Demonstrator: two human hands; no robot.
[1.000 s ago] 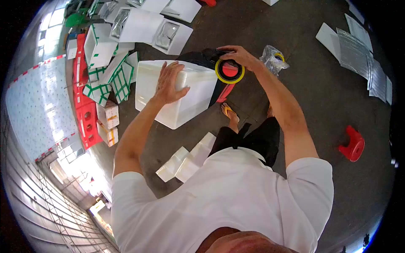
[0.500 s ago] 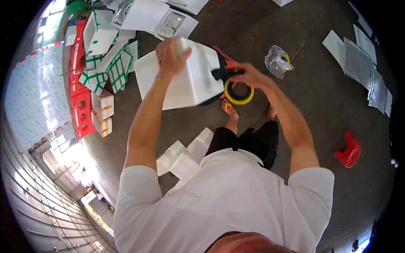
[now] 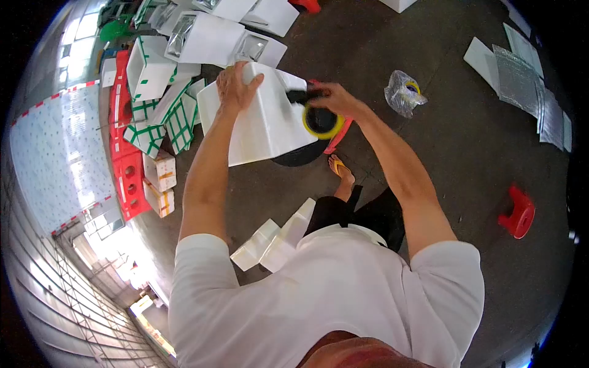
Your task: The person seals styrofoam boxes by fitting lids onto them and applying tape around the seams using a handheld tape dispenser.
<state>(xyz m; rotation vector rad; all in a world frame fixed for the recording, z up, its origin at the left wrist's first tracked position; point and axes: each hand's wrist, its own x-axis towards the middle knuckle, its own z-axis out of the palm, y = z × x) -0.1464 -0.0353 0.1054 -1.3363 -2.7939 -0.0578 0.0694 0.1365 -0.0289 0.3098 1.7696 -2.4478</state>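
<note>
A white foam box (image 3: 248, 132) sits tilted in front of me on a round black surface (image 3: 302, 153). My left hand (image 3: 238, 88) grips its far upper edge, fingers over the edge and thumb apart on the near face. In my right hand (image 3: 334, 100) is a tape dispenser (image 3: 298, 97), its dark handle mostly hidden by my fingers. The dispenser carries a roll with a yellow rim (image 3: 338, 127) and touches or nearly touches the right side of the box.
Foam boxes with green tape (image 3: 153, 67) are piled at the left by a red barrier (image 3: 127, 175). White boxes with silver lining (image 3: 211, 37) lie ahead. Small white blocks (image 3: 257, 245) are near my legs. Plastic-wrapped tape (image 3: 403, 94), silver sheets (image 3: 518, 80) and a red stool (image 3: 518, 211) are rightward.
My right hand has moved left with the tape dispenser, bringing the yellow-rimmed roll against the box's side. My left hand stays on the box's upper edge. The camera view has shifted slightly.
</note>
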